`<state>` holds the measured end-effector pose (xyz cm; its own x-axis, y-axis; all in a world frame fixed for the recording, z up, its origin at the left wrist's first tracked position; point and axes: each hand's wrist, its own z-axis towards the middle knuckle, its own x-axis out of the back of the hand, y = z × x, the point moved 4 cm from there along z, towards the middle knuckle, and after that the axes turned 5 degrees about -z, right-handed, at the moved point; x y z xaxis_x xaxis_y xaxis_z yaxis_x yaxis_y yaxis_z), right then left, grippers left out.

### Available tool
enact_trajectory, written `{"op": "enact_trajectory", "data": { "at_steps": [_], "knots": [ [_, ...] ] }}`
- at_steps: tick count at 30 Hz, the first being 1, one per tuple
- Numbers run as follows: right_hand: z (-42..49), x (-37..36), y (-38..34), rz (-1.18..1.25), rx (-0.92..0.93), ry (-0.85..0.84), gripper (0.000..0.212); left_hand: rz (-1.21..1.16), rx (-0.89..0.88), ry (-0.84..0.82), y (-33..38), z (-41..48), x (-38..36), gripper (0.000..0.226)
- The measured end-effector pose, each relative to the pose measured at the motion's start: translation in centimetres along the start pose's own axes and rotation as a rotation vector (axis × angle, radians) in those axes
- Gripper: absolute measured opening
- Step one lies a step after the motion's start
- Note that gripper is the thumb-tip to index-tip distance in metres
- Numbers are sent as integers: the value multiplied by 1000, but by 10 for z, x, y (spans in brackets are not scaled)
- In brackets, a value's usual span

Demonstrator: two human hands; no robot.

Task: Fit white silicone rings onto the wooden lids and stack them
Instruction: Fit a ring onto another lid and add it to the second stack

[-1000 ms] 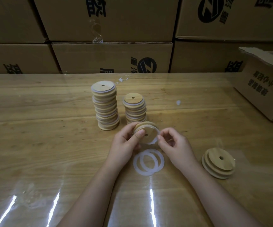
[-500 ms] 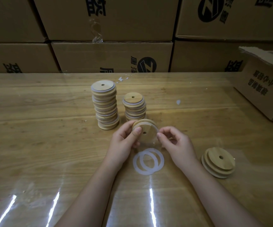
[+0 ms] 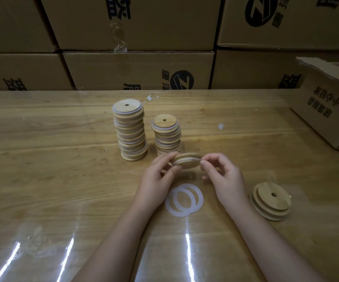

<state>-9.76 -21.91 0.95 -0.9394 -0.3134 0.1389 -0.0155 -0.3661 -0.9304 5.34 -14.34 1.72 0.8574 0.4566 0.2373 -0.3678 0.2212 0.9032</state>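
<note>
While it is held edge-on just above the tabletop [image 3: 42, 169], a wooden lid [image 3: 187, 162] is gripped at its left side by the left hand [image 3: 156, 180]. The fingers [image 3: 168, 158] are curled over the upper rim and the thumb is pressed against the lower face. A white silicone ring [image 3: 188, 159] is seen as a pale band in the groove round the lid's edge. At the right end of that band, the ring is pinched between the thumb and forefinger of the right hand [image 3: 223, 180]; its remaining fingers [image 3: 220, 159] are loosely curled behind and touch nothing. The lid is thus spanned between the two hands, in front of the shorter stack [image 3: 167, 135] of ringed lids. A taller stack [image 3: 131, 131] is set just to the left of it. Two loose rings [image 3: 184, 200], overlapped, are laid flat on the tabletop below the hands, between the wrists. Two bare lids [image 3: 270, 202] are piled to the right, well apart from the right hand. Cardboard boxes [image 3: 138, 68] are ranged along the far edge, and an open carton [image 3: 327, 110] is placed at the right.
</note>
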Motion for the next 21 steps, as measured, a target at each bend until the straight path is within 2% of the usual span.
{"op": "enact_trajectory", "data": {
  "at_steps": [2, 7, 11, 16, 21],
  "knots": [
    [0, -1, 1, 15, -3, -5, 33, 69, -67, -10, 3, 0, 0, 38],
    [-1, -2, -3, 24, 40, -12, 32, 43, -95, 55, 5, 0, 3, 45],
    [-1, 0, -8, 17, 86, -19, 30, -77, 37, 60, 1, 1, 4, 34],
    [-2, -2, -3, 49, -21, -32, 29, -388, 225, 62, -5, 3, 6, 18],
    [-3, -4, -7, -53, 12, -65, 27, -505, 284, 62, -6, 3, 8, 31]
  ]
}}
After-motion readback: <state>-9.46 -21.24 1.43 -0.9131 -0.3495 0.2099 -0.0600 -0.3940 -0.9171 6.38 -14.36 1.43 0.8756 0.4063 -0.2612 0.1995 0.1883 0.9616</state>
